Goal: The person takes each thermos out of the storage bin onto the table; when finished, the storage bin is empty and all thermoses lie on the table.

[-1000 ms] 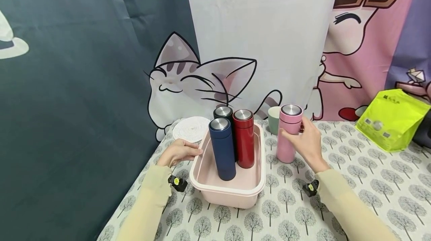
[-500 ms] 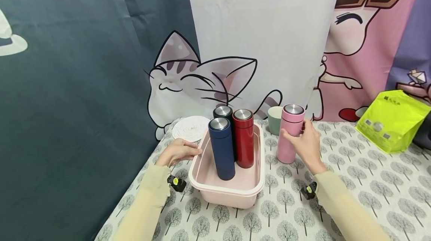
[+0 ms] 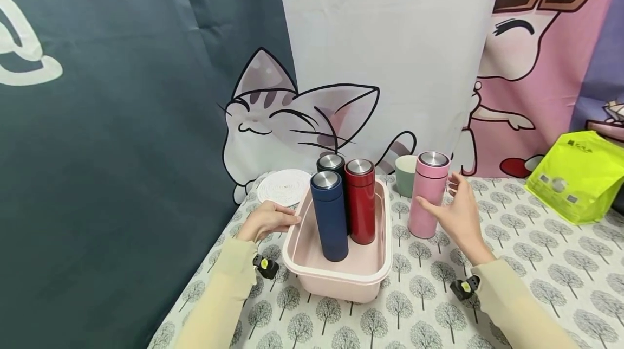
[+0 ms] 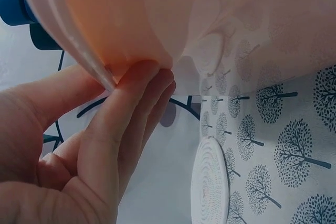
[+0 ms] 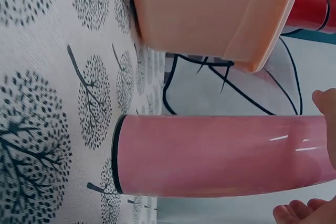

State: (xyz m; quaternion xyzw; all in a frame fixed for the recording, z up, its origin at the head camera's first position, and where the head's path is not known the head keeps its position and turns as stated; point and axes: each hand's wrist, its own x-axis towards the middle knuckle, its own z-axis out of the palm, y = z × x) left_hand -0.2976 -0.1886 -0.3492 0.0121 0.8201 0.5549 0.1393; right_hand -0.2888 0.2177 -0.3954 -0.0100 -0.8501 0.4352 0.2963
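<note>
My left hand [image 3: 267, 220] pinches the left rim of a pale pink plastic basin [image 3: 341, 286], thumb on one side of the wall and fingers [image 4: 128, 103] on the other in the left wrist view. Three thermos bottles with silver-topped lids stand inside: a blue one [image 3: 330, 224] in front, a red one [image 3: 362, 208] and a black one [image 3: 331, 161] behind. To the right, a pink thermos bottle [image 3: 425, 211] stands upright on the table. Around it my right hand [image 3: 462, 213] is spread, its fingers off the bottle's side and the thumb overlapping its front in the head view.
A green cup [image 3: 405, 175] stands behind the pink bottle. Back left lies a round white woven mat [image 3: 284, 186], and a bright yellow-green bag [image 3: 575, 175] stands at the right. Tree-patterned cloth [image 3: 424, 305] covers the table; a cartoon-printed curtain hangs behind.
My right hand has loosened from the pink thermos bottle, its fingers now spread away from it. The left hand keeps its pinch on the basin rim. The head view has shifted slightly.
</note>
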